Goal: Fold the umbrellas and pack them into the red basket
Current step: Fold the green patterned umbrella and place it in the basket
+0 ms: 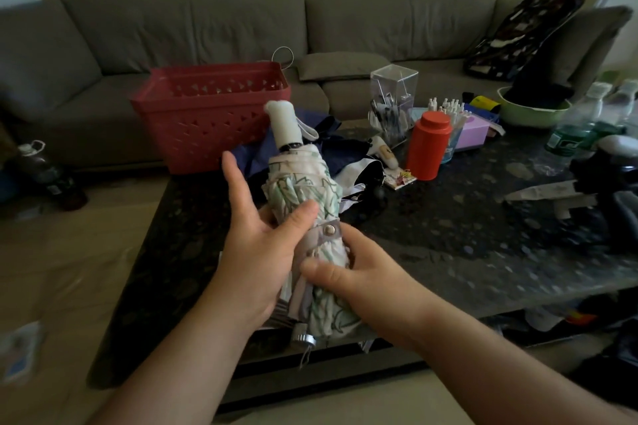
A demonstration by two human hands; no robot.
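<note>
A folded white umbrella with a green leaf print (303, 190) is held over the front of the dark table, its white handle pointing up and away. A strap with a metal snap runs round its middle. My left hand (262, 245) holds it from the left, thumb pressed on the canopy and index finger stretched upward. My right hand (348, 269) grips the lower part from the right, near the snap. The red basket (210, 114) stands at the table's far left corner. A dark blue umbrella (331, 145) lies loose on the table behind the white one.
An orange canister (428, 145), a clear pen holder (393, 100), a purple box, a green bowl (531, 110) and water bottles crowd the right of the dark table (448, 235). A grey sofa (214, 31) runs behind. A bottle stands on the floor at left.
</note>
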